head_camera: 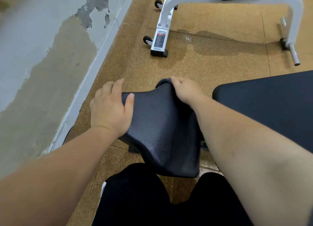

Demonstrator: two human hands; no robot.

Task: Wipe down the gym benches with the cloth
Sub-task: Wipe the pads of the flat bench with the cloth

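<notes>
While both forearms reach forward over the black seat pad (160, 132), the left hand (110, 110) grips the pad's far left corner, thumb on top, fingers (108, 88) curled over the edge. Right hand (184, 90) sits at the pad's far right corner, fingers closed on a dark cloth (163, 82) bunched against that edge; only a small fold of it shows. A second black pad (271, 110) lies just right of the seat. White bench frame (169, 14) stands well apart on the speckled floor (220, 65).
</notes>
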